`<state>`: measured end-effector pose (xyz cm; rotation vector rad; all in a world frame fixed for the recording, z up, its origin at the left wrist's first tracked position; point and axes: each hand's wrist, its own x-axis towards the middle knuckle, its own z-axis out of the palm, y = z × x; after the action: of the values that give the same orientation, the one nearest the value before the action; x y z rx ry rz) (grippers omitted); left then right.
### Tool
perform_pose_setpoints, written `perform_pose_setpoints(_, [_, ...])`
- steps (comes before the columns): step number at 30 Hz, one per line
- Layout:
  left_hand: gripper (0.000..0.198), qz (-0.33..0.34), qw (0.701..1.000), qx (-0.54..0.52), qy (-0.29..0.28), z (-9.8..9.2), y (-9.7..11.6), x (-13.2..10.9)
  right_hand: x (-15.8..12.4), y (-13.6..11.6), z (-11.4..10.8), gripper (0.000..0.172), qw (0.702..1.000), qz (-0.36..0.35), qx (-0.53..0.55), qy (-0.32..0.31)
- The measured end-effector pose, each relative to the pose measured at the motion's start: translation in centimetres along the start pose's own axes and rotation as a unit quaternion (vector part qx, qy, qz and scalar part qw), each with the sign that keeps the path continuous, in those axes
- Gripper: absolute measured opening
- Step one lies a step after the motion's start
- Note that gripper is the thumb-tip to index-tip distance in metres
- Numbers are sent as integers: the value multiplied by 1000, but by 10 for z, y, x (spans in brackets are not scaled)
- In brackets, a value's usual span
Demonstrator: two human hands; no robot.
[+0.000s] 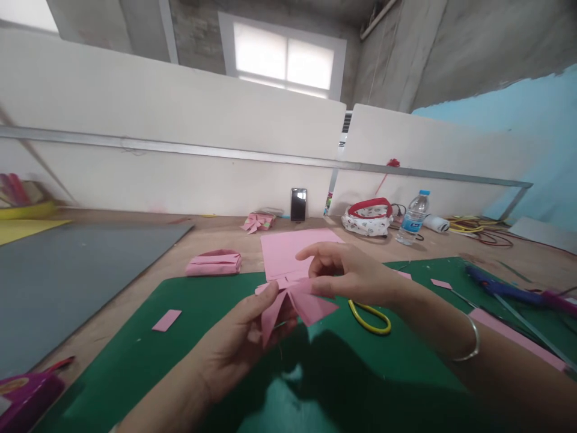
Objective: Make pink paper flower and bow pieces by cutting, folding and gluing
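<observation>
A pink paper bow (312, 308), with two pointed tails hanging down, is held above the green cutting mat (189, 300). My left hand (246, 325) is closed on its left side, thumb on top and fingers beneath. At its right side, my right hand (351, 273) has the thumb and curled fingers against the paper, the index finger bent above. Just behind the bow lies a pink paper sheet (288, 248). Yellow scissor-like handles (370, 328) show beneath my right forearm; the rest of that tool is hidden.
A small pink rectangle (167, 320) and a folded pink paper piece (214, 263) lie at left. Farther back stand another pink bow (256, 223), a phone (298, 204), a pouch (367, 219) and a water bottle (412, 219). A blue glue gun (500, 285) lies at right.
</observation>
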<state>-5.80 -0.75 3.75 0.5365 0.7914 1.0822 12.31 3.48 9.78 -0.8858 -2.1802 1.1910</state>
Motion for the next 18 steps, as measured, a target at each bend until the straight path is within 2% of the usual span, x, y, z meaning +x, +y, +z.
perform_pose_setpoints(3, [7, 16, 999, 30, 19, -3, -3, 2, 0, 3, 0, 37, 1000, 5, -18, -13])
perform_pose_setpoints(6, [12, 28, 998, 54, 30, -5, -3, 4, -10, 16, -8, 31, 990, 12, -139, 38])
perform_pose_setpoints(8, [14, 39, 996, 67, 36, -4, -2, 4, -24, 33, -18, 29, 951, 52, -295, 74])
perform_pose_setpoints(9, [15, 48, 995, 72, 39, -4, -1, 4, -33, 43, -24, 29, 918, 89, -378, 76])
perform_pose_setpoints(10, [17, 57, 995, 77, 41, -3, -1, 3, -42, 54, -30, 30, 899, 118, -415, 73])
perform_pose_setpoints(14, [21, 90, 990, 98, 47, -2, -3, 0, -71, 89, -43, 29, 873, 181, -452, 18])
perform_pose_setpoints(18, [15, 88, 988, 110, 59, -3, -6, -2, -77, 100, -38, 39, 864, 189, -467, 7])
